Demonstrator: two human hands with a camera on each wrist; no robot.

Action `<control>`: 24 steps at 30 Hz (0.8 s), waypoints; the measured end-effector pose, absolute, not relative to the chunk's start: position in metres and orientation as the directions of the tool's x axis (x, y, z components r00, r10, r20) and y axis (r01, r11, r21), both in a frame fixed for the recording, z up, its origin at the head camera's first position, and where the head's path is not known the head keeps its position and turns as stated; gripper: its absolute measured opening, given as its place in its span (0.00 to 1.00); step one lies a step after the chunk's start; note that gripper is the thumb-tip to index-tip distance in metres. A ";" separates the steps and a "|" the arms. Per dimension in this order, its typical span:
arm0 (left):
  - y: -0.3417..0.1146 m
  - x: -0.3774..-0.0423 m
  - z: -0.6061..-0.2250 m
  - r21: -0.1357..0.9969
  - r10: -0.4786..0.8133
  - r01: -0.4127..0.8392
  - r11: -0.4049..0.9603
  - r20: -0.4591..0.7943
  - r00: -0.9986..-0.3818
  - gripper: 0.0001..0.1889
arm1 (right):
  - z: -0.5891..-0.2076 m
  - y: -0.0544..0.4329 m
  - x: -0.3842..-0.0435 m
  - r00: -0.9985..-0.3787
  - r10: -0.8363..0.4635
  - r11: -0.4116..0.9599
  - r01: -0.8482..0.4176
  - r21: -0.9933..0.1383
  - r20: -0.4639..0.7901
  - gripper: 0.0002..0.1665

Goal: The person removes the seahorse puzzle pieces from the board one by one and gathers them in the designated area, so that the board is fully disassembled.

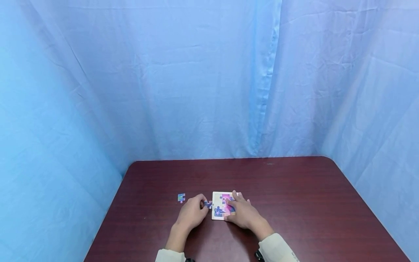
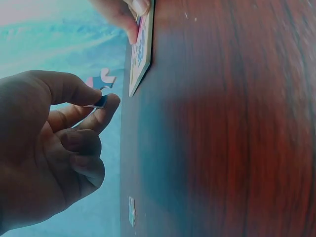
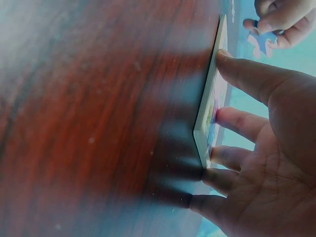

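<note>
My left hand [image 1: 191,213] pinches a dark blue and pink jigsaw piece [image 2: 102,81] between thumb and fingertips, just left of a puzzle tray. The piece sticks out toward the tray, raised off the table in the left wrist view. The pale-framed puzzle tray [image 1: 212,217] lies flat, with pink and blue pieces [image 1: 218,211] set in it and bare tray floor at its upper left. Across the tray's right part, my right hand [image 1: 243,213] rests with fingers spread, the thumb [image 3: 242,71] on its near edge. That hand hides the right side of the tray.
A loose blue and green jigsaw piece [image 1: 181,197] lies on the table left of my left hand. The dark red wooden table [image 1: 294,189] has rounded far corners. Blue curtains [image 1: 196,80] hang behind it and at both sides.
</note>
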State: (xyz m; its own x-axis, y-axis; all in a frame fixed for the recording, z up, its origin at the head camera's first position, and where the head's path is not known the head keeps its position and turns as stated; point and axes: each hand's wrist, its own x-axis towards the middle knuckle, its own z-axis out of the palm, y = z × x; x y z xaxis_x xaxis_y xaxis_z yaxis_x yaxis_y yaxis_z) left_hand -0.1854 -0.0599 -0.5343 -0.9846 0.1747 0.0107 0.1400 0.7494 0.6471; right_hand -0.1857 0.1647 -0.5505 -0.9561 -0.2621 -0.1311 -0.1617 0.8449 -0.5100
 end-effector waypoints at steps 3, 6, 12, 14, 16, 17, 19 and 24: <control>-0.066 -0.185 -0.535 0.648 0.151 0.125 0.751 0.016 -0.988 0.04 | -0.551 0.165 -0.185 -0.956 -0.258 0.849 -0.155 -0.506 -0.141 0.39; -0.072 -0.185 -0.536 0.652 0.134 0.114 0.749 0.019 -0.991 0.07 | -0.550 0.165 -0.185 -0.955 -0.259 0.847 -0.153 -0.509 -0.143 0.40; -0.087 -0.182 -0.535 0.656 0.080 0.074 0.751 0.021 -0.997 0.13 | -0.549 0.165 -0.186 -0.955 -0.265 0.842 -0.161 -0.515 -0.135 0.40; -0.092 -0.181 -0.535 0.632 0.056 0.059 0.772 0.025 -0.998 0.12 | -0.548 0.166 -0.185 -0.956 -0.264 0.842 -0.161 -0.515 -0.132 0.40; -0.096 -0.181 -0.535 0.599 0.027 0.033 0.800 0.020 -0.999 0.11 | -0.549 0.166 -0.185 -0.956 -0.262 0.842 -0.159 -0.515 -0.133 0.40; -0.098 -0.180 -0.536 0.579 0.010 0.018 0.815 0.017 -1.000 0.09 | -0.549 0.166 -0.185 -0.956 -0.262 0.842 -0.158 -0.516 -0.135 0.40; -0.101 -0.180 -0.537 0.539 -0.025 -0.013 0.842 0.014 -1.000 0.07 | -0.550 0.166 -0.184 -0.956 -0.262 0.840 -0.157 -0.520 -0.135 0.40; -0.111 -0.179 -0.542 0.491 -0.096 -0.082 0.867 0.004 -0.995 0.05 | -0.552 0.166 -0.185 -0.955 -0.264 0.835 -0.155 -0.528 -0.136 0.40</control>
State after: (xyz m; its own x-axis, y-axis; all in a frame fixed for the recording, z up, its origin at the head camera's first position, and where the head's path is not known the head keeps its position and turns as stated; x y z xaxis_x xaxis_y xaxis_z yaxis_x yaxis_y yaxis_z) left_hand -0.1794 -0.1105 -0.5416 -0.9953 -0.0965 0.0038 -0.0822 0.8672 0.4911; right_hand -0.1847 0.1660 -0.5518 -0.9550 -0.2636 -0.1361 -0.1551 0.8348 -0.5282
